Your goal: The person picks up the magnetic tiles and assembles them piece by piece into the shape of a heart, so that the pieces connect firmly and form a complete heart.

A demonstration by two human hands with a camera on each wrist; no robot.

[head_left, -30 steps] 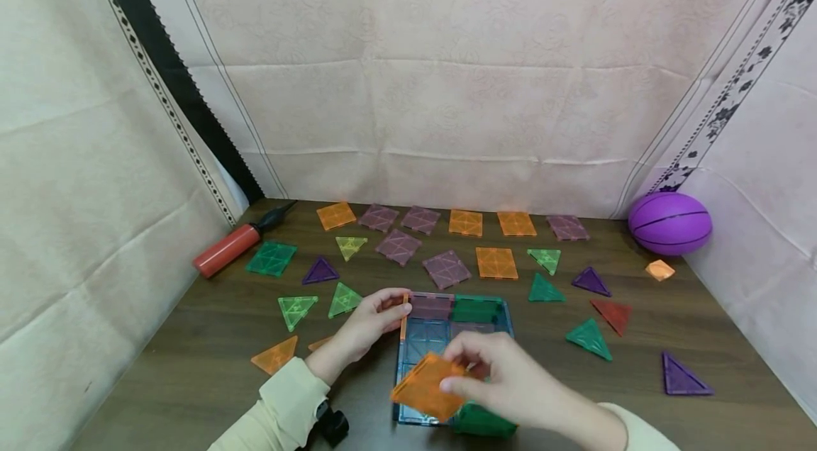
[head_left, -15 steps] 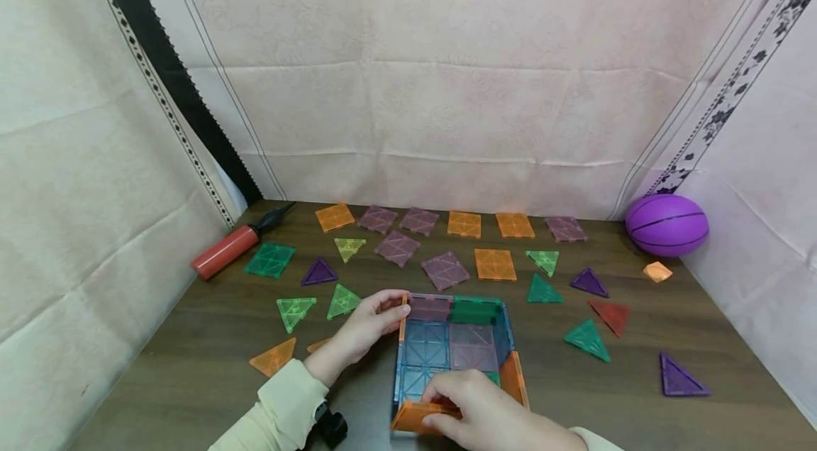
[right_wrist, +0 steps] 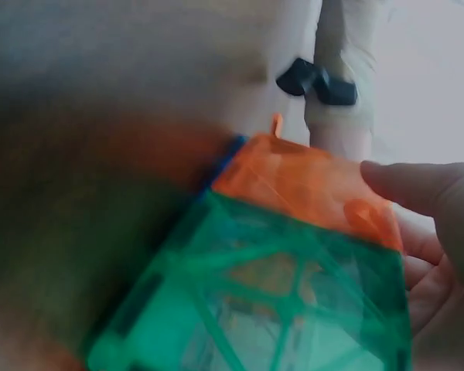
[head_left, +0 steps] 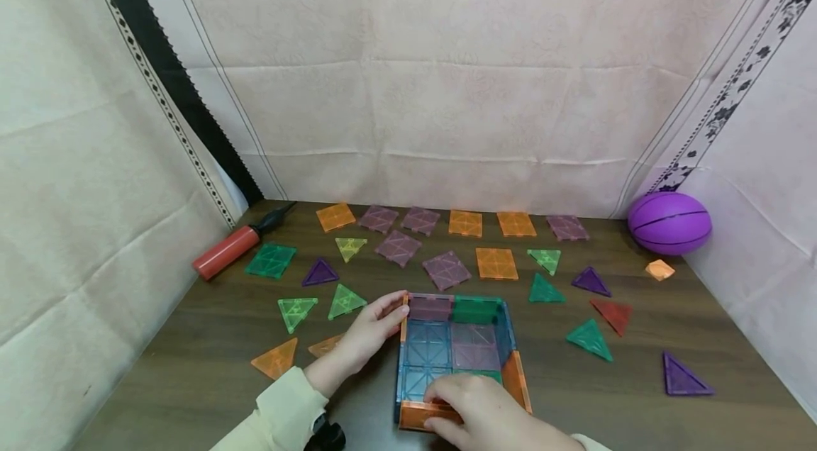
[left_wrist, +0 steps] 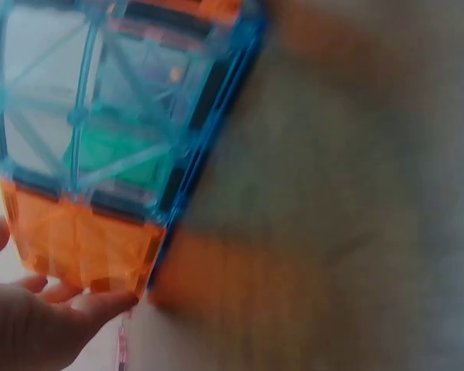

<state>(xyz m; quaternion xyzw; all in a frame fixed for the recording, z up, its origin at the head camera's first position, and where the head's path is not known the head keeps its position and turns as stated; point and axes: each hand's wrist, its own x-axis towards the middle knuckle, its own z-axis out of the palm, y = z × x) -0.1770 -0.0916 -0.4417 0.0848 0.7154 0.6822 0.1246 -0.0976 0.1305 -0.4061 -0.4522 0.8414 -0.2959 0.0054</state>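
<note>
In the head view, an open-topped box (head_left: 511, 327) of see-through magnetic tiles stands on the table, with blue, purple, green and orange walls. My left hand (head_left: 365, 339) holds its far left corner; in the left wrist view, thumb and fingers grip an orange square tile (left_wrist: 77, 239) beside a blue one (left_wrist: 100, 166). My right hand (head_left: 481, 410) pinches another orange square tile (head_left: 413, 414), which stands upright along the near side. From the right wrist, that orange tile (right_wrist: 301, 178) sits between thumb and fingers, above a green tile (right_wrist: 294, 301). Part of the near side is hidden by the right hand.
Loose square tiles (head_left: 497, 264) lie beyond the box, and several triangle tiles (head_left: 588, 339) lie on both sides. A red pump (head_left: 226, 251) is at the left, a purple ball (head_left: 669, 223) at the back right. Cloth walls (head_left: 408, 118) bound the table.
My right hand has brought the orange tile down and toward me onto the box's near side, and the tile has gone from tilted to upright. The left hand stays at the far left corner.
</note>
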